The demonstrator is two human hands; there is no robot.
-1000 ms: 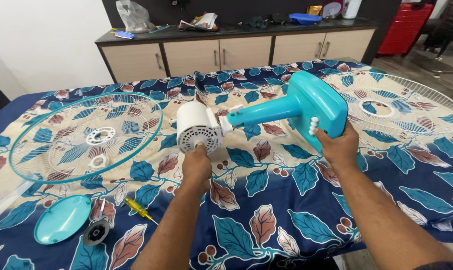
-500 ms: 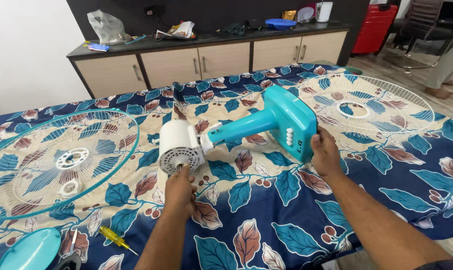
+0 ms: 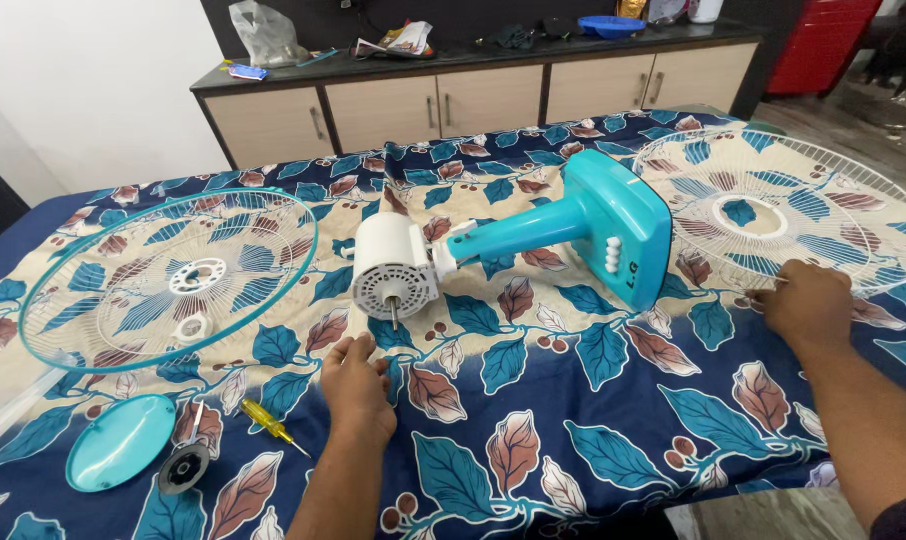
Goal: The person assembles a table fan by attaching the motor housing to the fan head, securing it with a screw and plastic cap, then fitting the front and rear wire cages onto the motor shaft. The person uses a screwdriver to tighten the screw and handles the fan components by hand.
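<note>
Head view: right hand [image 3: 811,303] over grille [image 3: 773,205] rim.

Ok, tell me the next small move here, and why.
Probably close the right hand on the white wire guard: its fingers already touch the rim, while the fan body lies free on the bed and the left hand rests empty below the motor shaft.
</note>
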